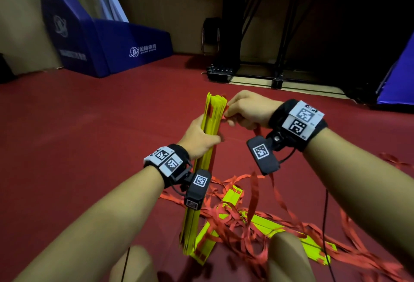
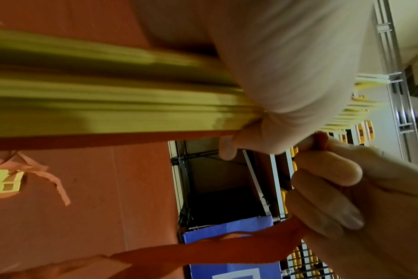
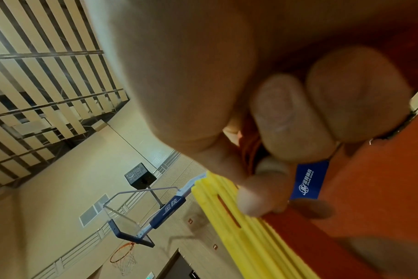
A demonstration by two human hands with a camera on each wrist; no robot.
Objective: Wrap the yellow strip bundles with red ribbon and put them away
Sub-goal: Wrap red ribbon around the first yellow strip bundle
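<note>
Seen from the head camera, the left hand [image 1: 199,134] grips a yellow strip bundle [image 1: 212,113] below its top, fingers curled round it. The bundle stands nearly upright, its long axis leaning slightly right at the top and its blurred lower end near the red floor [image 1: 89,136]. The right hand [image 1: 246,109] pinches red ribbon [image 1: 254,192] beside the bundle's top. The ribbon trails down to a ribbon tangle [image 1: 226,216] and loose yellow strips [image 1: 266,224].

Only the left wrist view shows the right fingers [image 2: 327,169] curled on the ribbon; there the bundle is a blur. Only the right wrist view shows a basketball hoop [image 3: 123,253]. The left fingertips are hidden in the head view.
</note>
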